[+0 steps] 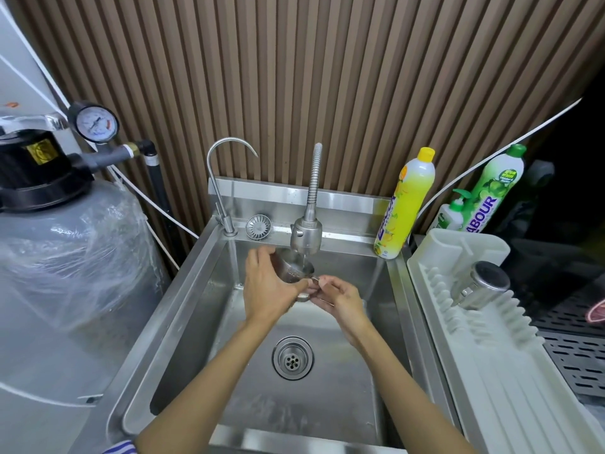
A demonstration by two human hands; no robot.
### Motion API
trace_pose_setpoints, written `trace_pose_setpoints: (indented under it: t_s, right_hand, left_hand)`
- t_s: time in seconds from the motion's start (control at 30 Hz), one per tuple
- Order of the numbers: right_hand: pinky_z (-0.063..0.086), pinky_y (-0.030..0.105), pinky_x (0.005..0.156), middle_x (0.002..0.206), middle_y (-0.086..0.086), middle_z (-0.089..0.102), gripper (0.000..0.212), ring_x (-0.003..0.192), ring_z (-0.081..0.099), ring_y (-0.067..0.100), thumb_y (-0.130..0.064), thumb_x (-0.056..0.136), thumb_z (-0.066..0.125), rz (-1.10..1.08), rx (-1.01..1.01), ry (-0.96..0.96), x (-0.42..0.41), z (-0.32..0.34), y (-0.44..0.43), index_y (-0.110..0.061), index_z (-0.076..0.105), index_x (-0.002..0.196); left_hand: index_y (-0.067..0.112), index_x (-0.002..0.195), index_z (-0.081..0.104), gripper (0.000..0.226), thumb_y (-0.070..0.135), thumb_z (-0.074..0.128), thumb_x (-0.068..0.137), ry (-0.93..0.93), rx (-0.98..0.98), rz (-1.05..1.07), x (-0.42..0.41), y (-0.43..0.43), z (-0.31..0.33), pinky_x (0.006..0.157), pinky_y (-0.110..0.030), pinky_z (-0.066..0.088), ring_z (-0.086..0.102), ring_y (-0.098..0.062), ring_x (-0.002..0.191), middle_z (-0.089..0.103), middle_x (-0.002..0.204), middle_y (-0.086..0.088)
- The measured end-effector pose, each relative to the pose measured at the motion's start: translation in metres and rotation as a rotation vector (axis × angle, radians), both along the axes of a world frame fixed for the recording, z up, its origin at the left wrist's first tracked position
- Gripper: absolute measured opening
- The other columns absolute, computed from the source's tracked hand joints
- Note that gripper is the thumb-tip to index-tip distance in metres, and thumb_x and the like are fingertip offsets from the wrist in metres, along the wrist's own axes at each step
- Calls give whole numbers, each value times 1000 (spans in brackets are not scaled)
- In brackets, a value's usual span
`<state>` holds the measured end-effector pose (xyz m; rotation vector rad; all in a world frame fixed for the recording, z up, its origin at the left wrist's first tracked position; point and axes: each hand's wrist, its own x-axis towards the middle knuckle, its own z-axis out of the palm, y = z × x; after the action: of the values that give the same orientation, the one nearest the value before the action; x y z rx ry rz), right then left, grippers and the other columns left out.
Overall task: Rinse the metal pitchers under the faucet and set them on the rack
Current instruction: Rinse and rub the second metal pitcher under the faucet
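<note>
Both hands on pitcher under faucet: left hand wraps body, right hand pinches handle. 1 pitcher on rack.

Two bare forearms, no watch, no rings, no gloves visible. Left hand and right hand both bare, fingers slim, nails short and unpainted as far as visible. Well back from the left hand, near the elbow, a bit of sleeve: white fabric with blue stripes, short cut. Behind the right hand the arm is bare to the frame edge.
</note>
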<state>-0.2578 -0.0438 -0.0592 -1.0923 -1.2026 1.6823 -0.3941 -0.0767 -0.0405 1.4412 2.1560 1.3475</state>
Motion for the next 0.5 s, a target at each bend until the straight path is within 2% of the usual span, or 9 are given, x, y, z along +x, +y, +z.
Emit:
trace_pose_setpoints:
  t_s: [0.07, 0.17, 0.27, 0.37, 0.43, 0.5]
  right_hand:
    - [57, 20, 71, 84, 9, 69, 15, 68, 69, 8, -10, 95, 48, 2, 46, -100, 5, 6, 3, -1, 60, 96]
    - [58, 21, 63, 77, 8, 70, 17, 59, 68, 9, -12, 94, 50, 5, 103, -248, 14, 16, 7, -3, 64, 90]
    - [59, 27, 66, 79, 11, 71, 20, 62, 67, 15, -14, 94, 51, -13, 175, -416, 22, 26, 12, 0, 65, 91]
    - [59, 34, 70, 74, 11, 70, 23, 62, 67, 19, -14, 93, 53, -46, 284, -540, 28, 37, 17, 5, 66, 91]
    - [57, 35, 75, 73, 8, 71, 19, 67, 69, 20, -15, 92, 54, -54, 382, -655, 31, 47, 19, -3, 66, 85]
    - [53, 31, 77, 78, 8, 72, 16, 75, 68, 21, -20, 91, 55, -32, 499, -816, 33, 57, 21, -11, 66, 85]
  left_hand:
    - [17, 97, 43, 68, 46, 83, 50, -47, -36, 47, 3, -1, -1, 79, -39, 48, 50, -20, 97, 48, 101, 0]
    - [19, 86, 40, 67, 55, 81, 48, -148, -80, 75, 10, 0, -5, 70, -33, 44, 50, -17, 85, 47, 90, 3]
    - [17, 84, 43, 68, 59, 80, 46, -261, -100, 74, 18, 3, -9, 65, -27, 40, 52, -14, 80, 48, 85, 6]
    - [21, 81, 46, 62, 57, 82, 46, -407, -109, 31, 23, 8, -13, 65, -24, 44, 57, -10, 79, 56, 87, 5]
    - [23, 84, 47, 61, 53, 84, 47, -477, -130, -35, 23, 13, -15, 62, -15, 42, 56, -2, 78, 57, 86, 9]
    - [21, 93, 48, 63, 44, 88, 49, -528, -145, -103, 21, 18, -16, 65, -12, 43, 59, -2, 82, 59, 89, 10]
